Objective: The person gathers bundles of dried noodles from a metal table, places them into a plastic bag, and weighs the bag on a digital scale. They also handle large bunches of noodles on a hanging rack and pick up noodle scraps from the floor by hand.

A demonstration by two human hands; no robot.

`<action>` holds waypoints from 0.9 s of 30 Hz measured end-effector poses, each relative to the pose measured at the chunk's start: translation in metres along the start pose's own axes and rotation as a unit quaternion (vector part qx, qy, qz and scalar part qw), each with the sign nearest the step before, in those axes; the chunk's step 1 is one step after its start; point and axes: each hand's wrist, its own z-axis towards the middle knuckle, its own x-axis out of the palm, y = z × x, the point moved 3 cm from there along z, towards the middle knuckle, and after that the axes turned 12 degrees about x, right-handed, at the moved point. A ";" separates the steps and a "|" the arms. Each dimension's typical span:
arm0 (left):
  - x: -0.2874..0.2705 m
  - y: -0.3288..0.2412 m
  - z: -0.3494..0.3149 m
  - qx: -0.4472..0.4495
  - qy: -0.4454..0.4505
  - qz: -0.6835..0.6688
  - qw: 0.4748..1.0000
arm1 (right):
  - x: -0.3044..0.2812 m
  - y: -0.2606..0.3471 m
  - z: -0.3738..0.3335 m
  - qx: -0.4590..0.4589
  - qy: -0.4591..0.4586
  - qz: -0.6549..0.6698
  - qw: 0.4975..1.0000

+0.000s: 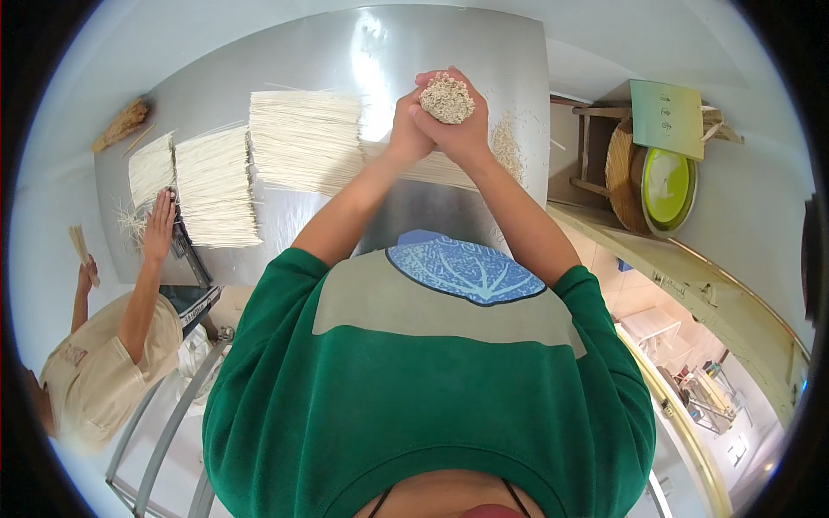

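Observation:
Both my hands are wrapped round a bundle of thin, pale dried noodles [446,98], whose cut ends point up toward me. My left hand [409,128] closes on it from the left, and my right hand [465,138] from the right. Below my wrists, more loose noodles [436,169] lie across the steel table [302,224], partly hidden by my forearms. To the left lies a wide stack of noodles [306,129], with a second stack [216,186] beside it. Short broken pieces [506,145] are scattered right of my right hand.
At the left, a co-worker's hand [161,223] rests by a dark cutter [186,250] and a smaller noodle stack [152,171]; their other hand holds a few noodles. A straw brush [121,123] lies at the far left. Right of the table stand a green basin [667,186] and a wooden stool [590,186].

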 end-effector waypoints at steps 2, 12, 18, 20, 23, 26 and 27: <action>0.004 -0.011 0.000 0.024 -0.065 -0.049 0.996 | -0.001 0.021 0.000 -0.026 0.002 0.016 1.000; 0.008 -0.004 -0.003 0.160 -0.090 0.121 0.976 | 0.002 -0.003 0.003 -0.035 -0.041 -0.025 0.998; -0.025 0.012 0.007 0.040 0.106 0.175 0.978 | -0.052 0.053 0.016 -0.018 -0.066 0.359 0.931; -0.055 0.029 -0.002 -0.016 0.096 0.297 0.950 | -0.069 0.056 0.020 -0.057 -0.071 0.392 0.916; -0.072 0.016 -0.003 0.030 -0.055 0.305 0.950 | -0.084 0.035 0.022 0.037 -0.139 0.461 0.875; -0.052 -0.048 -0.005 0.117 -0.143 0.244 0.952 | -0.078 0.037 0.013 0.056 -0.149 0.495 0.854; -0.029 -0.070 -0.006 0.166 -0.098 0.325 0.926 | -0.074 0.038 0.010 0.055 -0.148 0.497 0.853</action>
